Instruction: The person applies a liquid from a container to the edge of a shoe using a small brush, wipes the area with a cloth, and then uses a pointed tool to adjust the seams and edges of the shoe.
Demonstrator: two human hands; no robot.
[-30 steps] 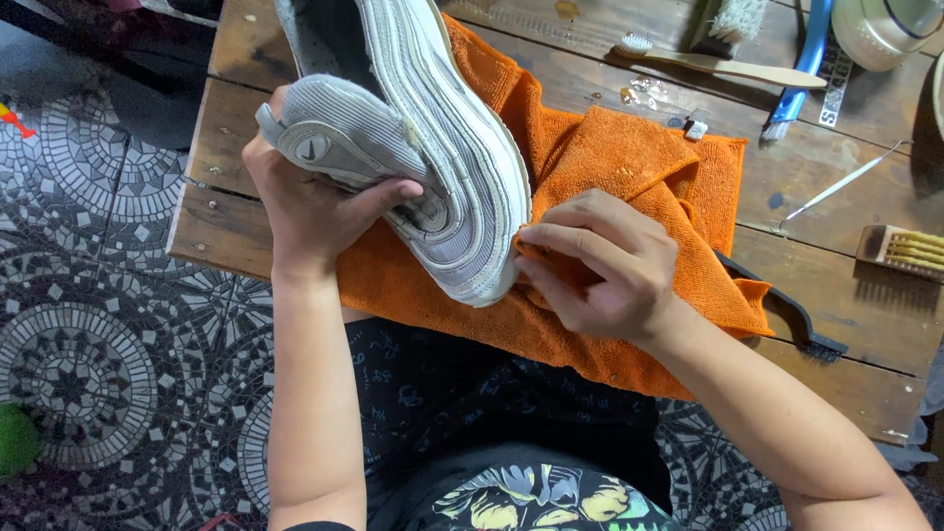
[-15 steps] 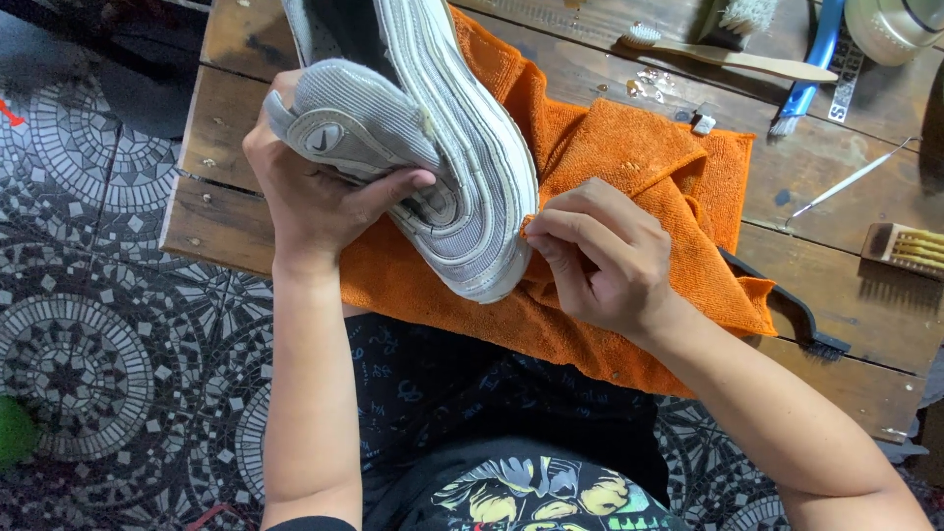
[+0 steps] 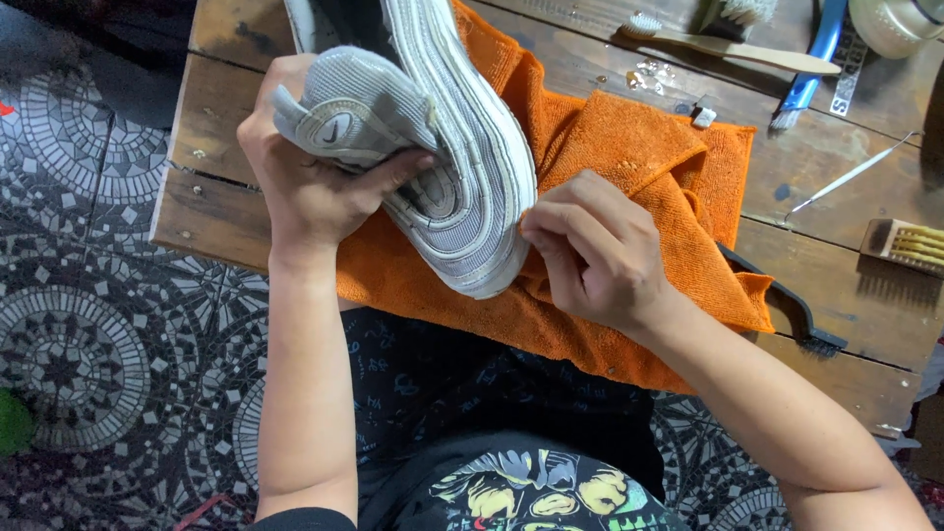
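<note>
A white and grey sneaker [image 3: 462, 167] lies on its side over an orange cloth [image 3: 639, 167] on a wooden table [image 3: 211, 108]. My left hand [image 3: 305, 187] grips the shoe's tongue and upper, thumb pressed into the opening. My right hand [image 3: 590, 251] pinches a fold of the orange cloth against the sole edge near the toe. The shoe's heel end runs out of view at the top.
Behind the cloth lie a wooden toothbrush [image 3: 728, 47], a blue-handled tool [image 3: 811, 61], a thin metal pick [image 3: 851, 175] and a small brush [image 3: 905, 246]. A black handle [image 3: 787, 305] sticks out under the cloth. Patterned mosaic floor [image 3: 88, 344] lies left of the table.
The shoe has tipped slightly and shifted with my left hand. My right hand has moved a little along the sole edge with the cloth.
</note>
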